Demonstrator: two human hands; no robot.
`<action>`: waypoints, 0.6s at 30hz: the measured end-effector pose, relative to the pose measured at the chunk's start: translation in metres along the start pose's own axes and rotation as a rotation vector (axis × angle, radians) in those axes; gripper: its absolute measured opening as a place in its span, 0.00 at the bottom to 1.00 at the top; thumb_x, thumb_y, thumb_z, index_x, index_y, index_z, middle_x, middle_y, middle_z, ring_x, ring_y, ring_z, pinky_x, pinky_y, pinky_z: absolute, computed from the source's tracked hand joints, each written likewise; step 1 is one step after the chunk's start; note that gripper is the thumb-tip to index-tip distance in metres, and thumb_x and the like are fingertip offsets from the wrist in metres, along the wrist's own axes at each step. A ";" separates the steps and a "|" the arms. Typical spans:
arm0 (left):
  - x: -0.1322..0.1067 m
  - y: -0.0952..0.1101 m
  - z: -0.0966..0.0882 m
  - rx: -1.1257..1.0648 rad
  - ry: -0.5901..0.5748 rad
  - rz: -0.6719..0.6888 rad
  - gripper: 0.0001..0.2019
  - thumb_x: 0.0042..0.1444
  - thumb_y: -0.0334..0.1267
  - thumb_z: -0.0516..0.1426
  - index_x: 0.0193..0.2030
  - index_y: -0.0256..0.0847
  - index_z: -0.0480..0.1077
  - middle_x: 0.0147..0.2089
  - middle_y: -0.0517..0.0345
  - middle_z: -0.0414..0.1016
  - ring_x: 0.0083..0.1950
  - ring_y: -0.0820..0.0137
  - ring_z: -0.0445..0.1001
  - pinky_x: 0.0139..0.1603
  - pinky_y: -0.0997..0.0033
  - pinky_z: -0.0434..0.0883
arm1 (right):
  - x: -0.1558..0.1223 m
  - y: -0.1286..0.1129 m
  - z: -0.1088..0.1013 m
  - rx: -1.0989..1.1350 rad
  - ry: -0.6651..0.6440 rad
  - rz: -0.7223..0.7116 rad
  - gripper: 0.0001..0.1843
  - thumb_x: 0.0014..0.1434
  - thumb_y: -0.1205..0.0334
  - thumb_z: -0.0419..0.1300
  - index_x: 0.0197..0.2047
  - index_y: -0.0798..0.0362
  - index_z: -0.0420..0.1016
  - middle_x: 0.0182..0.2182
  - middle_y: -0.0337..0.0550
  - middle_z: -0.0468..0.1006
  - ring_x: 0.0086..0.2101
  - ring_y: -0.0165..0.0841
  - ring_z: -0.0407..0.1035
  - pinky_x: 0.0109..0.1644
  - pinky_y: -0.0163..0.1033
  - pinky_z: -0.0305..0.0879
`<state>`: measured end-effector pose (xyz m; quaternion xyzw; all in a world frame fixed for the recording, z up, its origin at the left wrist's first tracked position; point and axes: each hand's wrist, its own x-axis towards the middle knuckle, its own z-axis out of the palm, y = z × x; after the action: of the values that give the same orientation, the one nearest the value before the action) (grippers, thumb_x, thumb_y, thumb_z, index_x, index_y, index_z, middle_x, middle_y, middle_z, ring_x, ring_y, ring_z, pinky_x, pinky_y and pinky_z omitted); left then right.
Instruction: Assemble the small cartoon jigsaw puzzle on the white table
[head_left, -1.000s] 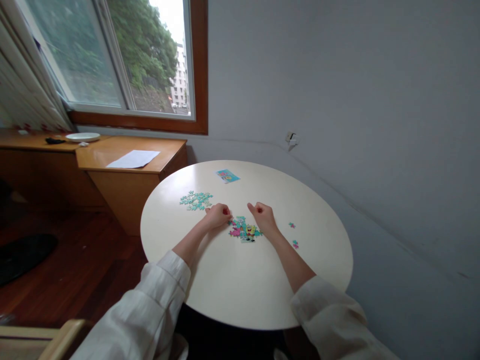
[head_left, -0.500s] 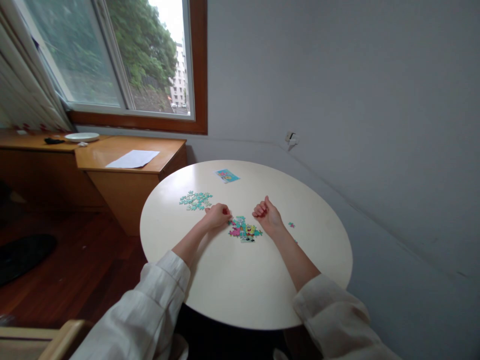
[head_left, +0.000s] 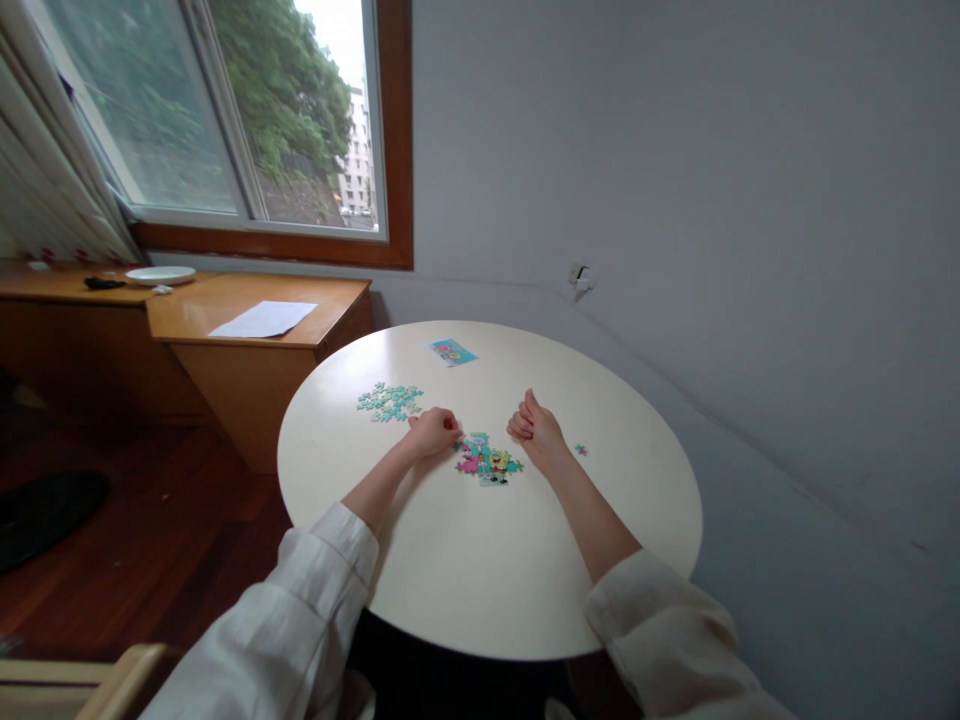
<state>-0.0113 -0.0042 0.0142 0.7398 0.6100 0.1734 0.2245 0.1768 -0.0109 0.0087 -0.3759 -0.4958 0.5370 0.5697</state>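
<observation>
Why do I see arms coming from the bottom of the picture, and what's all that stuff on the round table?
There's no robot here! A person wears a camera on their head, looking forward and down, so you see roughly what they face, with their own arms reaching in.

On the round table is a partly joined SpongeBob jigsaw. A pile of loose jigsaw pieces lies farther left, a picture card is near the far edge, and a small loose piece lies to the right.

The left hand is at the jigsaw's upper-left edge. The right hand is curled, thumb up, beside the jigsaw. It's too small to tell whether either holds a piece.
</observation>
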 end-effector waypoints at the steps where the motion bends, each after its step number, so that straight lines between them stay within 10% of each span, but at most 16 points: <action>1: 0.000 0.001 0.000 0.000 -0.002 -0.002 0.07 0.48 0.38 0.56 0.26 0.38 0.71 0.30 0.55 0.76 0.37 0.64 0.71 0.49 0.57 0.59 | 0.000 0.000 0.000 0.003 0.009 -0.004 0.33 0.48 0.32 0.51 0.15 0.49 0.42 0.08 0.26 0.42 0.13 0.23 0.37 0.19 0.35 0.41; 18: 0.000 0.000 0.000 0.001 -0.005 0.002 0.07 0.48 0.38 0.56 0.27 0.37 0.71 0.30 0.55 0.76 0.37 0.64 0.71 0.49 0.56 0.59 | 0.004 0.001 -0.007 0.122 0.104 -0.044 0.32 0.50 0.35 0.53 0.15 0.50 0.43 0.08 0.27 0.42 0.13 0.22 0.38 0.17 0.33 0.38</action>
<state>-0.0113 -0.0042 0.0138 0.7410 0.6087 0.1717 0.2255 0.1831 -0.0062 0.0072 -0.3570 -0.4401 0.5333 0.6281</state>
